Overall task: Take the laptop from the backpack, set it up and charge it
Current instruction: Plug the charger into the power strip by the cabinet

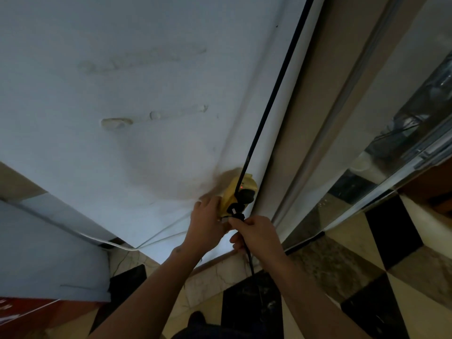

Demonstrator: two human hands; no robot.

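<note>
The right hand (pixel 256 232) hides the black plug's (pixel 238 216) prongs; the yellow socket box's (pixel 238 194) lower edge sits behind both hands

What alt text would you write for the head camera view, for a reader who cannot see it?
A person's right hand pinches a black plug at the lower end of a yellow socket box on a pale wall, while the left hand steadies the box. A red light glows on the box, a second black cable runs up the wall, and checkered floor tiles lie below.
</note>
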